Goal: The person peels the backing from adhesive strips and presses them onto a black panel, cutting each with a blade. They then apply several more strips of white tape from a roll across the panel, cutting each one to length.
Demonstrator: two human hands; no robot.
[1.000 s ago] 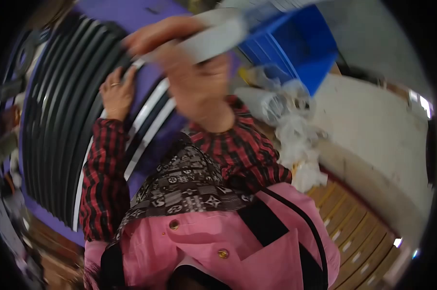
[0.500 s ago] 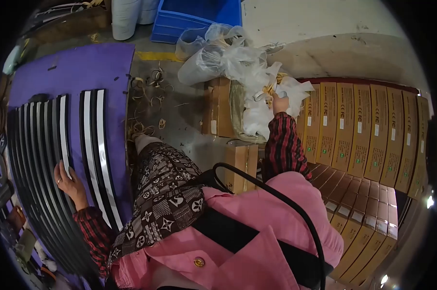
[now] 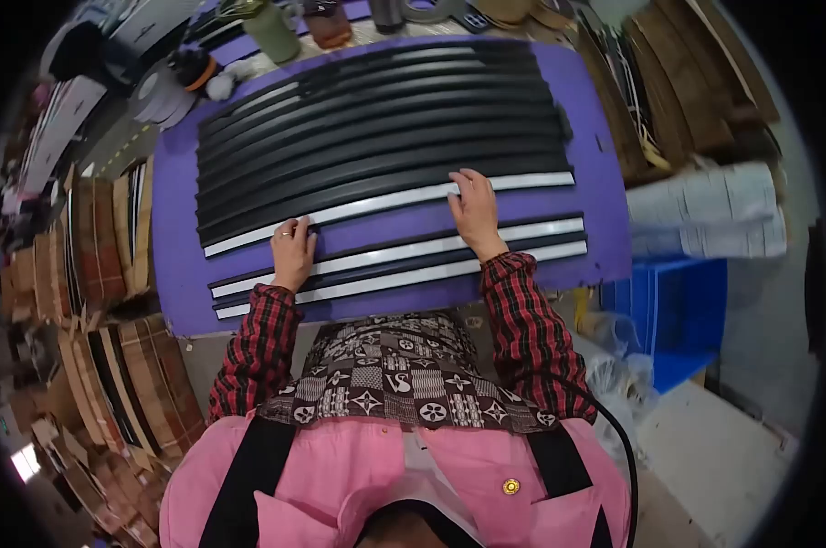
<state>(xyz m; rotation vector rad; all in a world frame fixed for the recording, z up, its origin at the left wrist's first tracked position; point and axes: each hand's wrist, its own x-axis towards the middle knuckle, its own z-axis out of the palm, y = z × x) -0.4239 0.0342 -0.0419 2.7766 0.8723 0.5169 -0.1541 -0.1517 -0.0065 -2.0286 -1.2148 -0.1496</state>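
Note:
On a purple table (image 3: 183, 265) lies a row of long black strips (image 3: 385, 119), side by side. The nearest strip of that row shows a white face (image 3: 381, 205). My left hand (image 3: 293, 251), with a ring on one finger, rests its fingertips on this white-faced strip left of its middle. Farther right along the same strip lies my right hand (image 3: 475, 215), fingers apart and bent, fingertips on the white face. Closer to my body, two more white-faced strips (image 3: 385, 258) lie parallel, crossed by my hands and wrists. What is under my fingertips is hidden.
A green bottle (image 3: 271, 35), a jar of reddish liquid (image 3: 327, 23) and tape rolls (image 3: 157, 99) stand past the far edge. Cardboard packs (image 3: 139, 384) are at the left. A blue bin (image 3: 687, 320) and plastic bags (image 3: 618, 374) are at the right.
My view and body have turned from the bagged carton to face the table. My right hand has left the plastic bag and come onto the white-faced strip; my left hand stays on that strip.

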